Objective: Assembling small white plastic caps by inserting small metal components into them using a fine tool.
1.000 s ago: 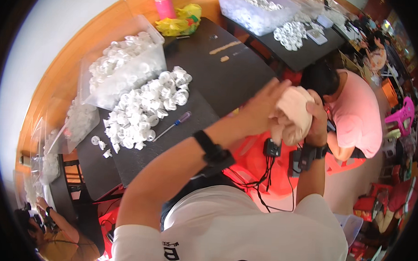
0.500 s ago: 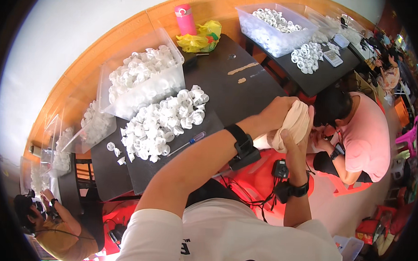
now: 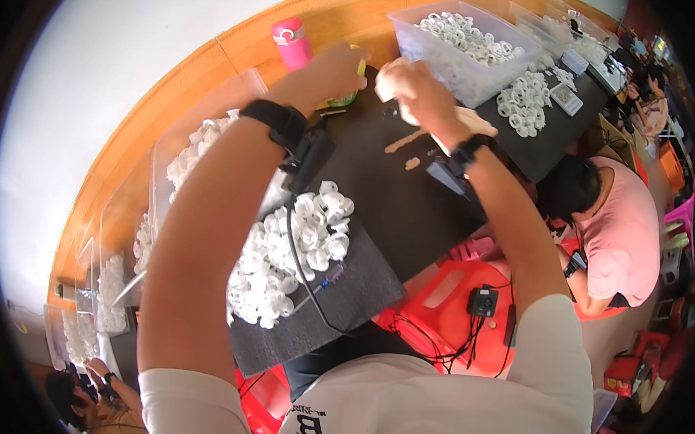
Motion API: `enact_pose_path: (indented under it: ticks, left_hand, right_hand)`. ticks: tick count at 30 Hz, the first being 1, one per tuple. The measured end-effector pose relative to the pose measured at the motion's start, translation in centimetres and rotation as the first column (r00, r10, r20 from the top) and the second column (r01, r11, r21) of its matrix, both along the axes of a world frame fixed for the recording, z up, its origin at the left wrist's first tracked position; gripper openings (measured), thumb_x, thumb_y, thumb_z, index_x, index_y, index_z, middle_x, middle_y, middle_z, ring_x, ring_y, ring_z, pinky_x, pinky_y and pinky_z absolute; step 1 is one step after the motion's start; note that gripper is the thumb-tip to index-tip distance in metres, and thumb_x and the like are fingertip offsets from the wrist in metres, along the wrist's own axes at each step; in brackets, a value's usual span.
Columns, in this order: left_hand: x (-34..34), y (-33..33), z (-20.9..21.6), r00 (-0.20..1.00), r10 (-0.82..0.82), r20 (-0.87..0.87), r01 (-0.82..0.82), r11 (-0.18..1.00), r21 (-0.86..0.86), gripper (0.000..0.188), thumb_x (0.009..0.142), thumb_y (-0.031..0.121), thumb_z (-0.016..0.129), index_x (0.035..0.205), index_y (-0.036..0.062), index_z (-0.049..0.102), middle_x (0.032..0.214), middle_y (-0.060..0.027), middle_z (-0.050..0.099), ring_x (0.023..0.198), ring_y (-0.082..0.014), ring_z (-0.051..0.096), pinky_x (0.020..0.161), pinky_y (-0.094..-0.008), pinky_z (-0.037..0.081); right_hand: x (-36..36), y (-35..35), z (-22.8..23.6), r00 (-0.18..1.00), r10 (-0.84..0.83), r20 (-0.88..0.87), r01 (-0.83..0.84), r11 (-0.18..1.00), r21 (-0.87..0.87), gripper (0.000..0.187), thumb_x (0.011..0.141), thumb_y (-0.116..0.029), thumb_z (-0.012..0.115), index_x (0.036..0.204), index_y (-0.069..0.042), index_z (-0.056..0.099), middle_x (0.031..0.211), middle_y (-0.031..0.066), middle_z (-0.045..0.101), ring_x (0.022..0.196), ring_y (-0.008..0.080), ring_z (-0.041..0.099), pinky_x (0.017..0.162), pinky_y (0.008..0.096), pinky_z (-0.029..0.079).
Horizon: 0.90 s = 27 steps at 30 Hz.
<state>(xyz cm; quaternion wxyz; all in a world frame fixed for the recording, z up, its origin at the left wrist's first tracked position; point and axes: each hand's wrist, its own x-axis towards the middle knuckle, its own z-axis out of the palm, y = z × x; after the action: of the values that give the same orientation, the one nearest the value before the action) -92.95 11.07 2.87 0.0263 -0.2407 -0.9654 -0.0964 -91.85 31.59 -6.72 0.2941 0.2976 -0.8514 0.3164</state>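
My left hand point(image 3: 333, 75) reaches to the far side of the table, over a yellow plastic bag point(image 3: 340, 102) that it mostly covers. Motion smears its fingers, so their grip is unclear. Farther right, my right hand point(image 3: 428, 97) is closed on a cream cloth-like piece point(image 3: 477, 123), held above the dark table point(image 3: 380, 172); one end trails past the wrist. Nearer me lies a heap of white plastic parts point(image 3: 301, 238), partly behind my left forearm. A screwdriver point(image 3: 322, 286) rests on the table beside the heap.
A pink bottle point(image 3: 292, 47) stands near my left hand. One clear bin of white parts point(image 3: 204, 147) sits left, partly hidden; another bin point(image 3: 475, 64) stands far right. A red stool point(image 3: 452, 297) with cables is near me. A person in pink point(image 3: 623, 227) sits at right.
Both hands have moved from the right, away from me, over the far table. My left hand has let go of the cream piece and is now at the yellow bag.
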Motion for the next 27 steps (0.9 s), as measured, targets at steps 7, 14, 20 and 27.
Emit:
enact_pose_path:
  ticks: [7, 14, 20, 27]
  left_hand:
    - [-3.7, -0.1, -5.2, 0.905, 0.262, 0.335, -0.252, 0.965, -0.074, 0.083, 0.08, 0.031, 0.072, 0.147, 0.0012, 0.031, 0.122, -0.0277, 0.059, 0.112, -0.0372, 0.06, 0.095, -0.0426, 0.048]
    - [-5.0, -0.6, -6.7, 0.96, 0.134, 0.247, -0.13, 0.991, -0.031, 0.072, 0.08, 0.029, 0.069, 0.14, 0.0012, 0.041, 0.121, -0.0276, 0.06, 0.113, -0.0384, 0.06, 0.093, -0.0419, 0.049]
    - [-4.3, 0.0, -6.3, 0.964, 0.187, 0.191, -0.196, 0.98, 0.027, 0.054, 0.081, 0.024, 0.066, 0.127, -0.0011, 0.053, 0.118, -0.0259, 0.063, 0.113, -0.0385, 0.059, 0.094, -0.0423, 0.048]
    - [-4.8, -1.2, -6.9, 0.944, 0.312, -0.11, -0.29, 0.941, 0.174, 0.051, 0.081, 0.021, 0.065, 0.125, -0.0016, 0.054, 0.119, -0.0271, 0.061, 0.114, -0.0394, 0.058, 0.097, -0.0436, 0.046]
  right_hand:
    - [-7.4, -5.3, -7.8, 0.987, -0.039, 0.158, -0.027, 0.918, 0.396, 0.034, 0.088, -0.033, 0.059, 0.12, -0.02, 0.062, 0.124, 0.0027, 0.056, 0.11, 0.0279, 0.058, 0.086, 0.0479, 0.049]
    - [-12.1, -6.9, -7.8, 0.98, -0.19, 0.055, 0.139, 0.861, 0.488, 0.035, 0.09, -0.039, 0.059, 0.116, -0.016, 0.067, 0.125, 0.0039, 0.058, 0.114, 0.0263, 0.056, 0.086, 0.0486, 0.047]
    - [-15.8, -8.3, -7.6, 0.953, -0.254, 0.164, 0.132, 0.839, 0.528, 0.042, 0.092, -0.039, 0.055, 0.119, -0.008, 0.062, 0.129, 0.0082, 0.057, 0.12, 0.0276, 0.053, 0.09, 0.0509, 0.046]
    - [-11.5, -6.5, -8.1, 0.982, 0.182, 0.054, -0.185, 0.85, 0.493, 0.038, 0.091, -0.021, 0.052, 0.124, -0.002, 0.056, 0.128, 0.0119, 0.055, 0.121, 0.0284, 0.053, 0.091, 0.039, 0.051]
